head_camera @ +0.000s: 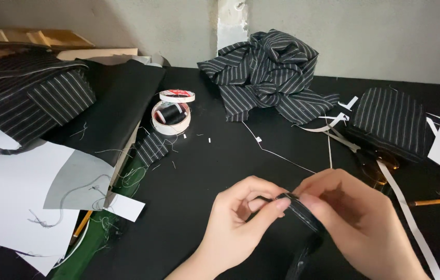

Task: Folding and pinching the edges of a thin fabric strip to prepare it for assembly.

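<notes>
A black table (220, 171) carries everything. Along its left edge lie a folded pile of striped fabric (28, 96), a black cloth sheet (121, 106) and white paper (7, 192). At the far edge sits a crumpled heap of striped cloth (269, 75); toward the right edge, a smaller folded striped piece (391, 122) with scissors (365, 155) just beside it. Two tape rolls (172, 111) lie left of centre, the nearer one ringing a black thread spool.

At the near edge, the left hand (241, 218) and right hand (355, 223) pinch a narrow black striped strip (300, 212) between thumbs and forefingers, fingers closed on it; a thin thread seems to run up from them.
</notes>
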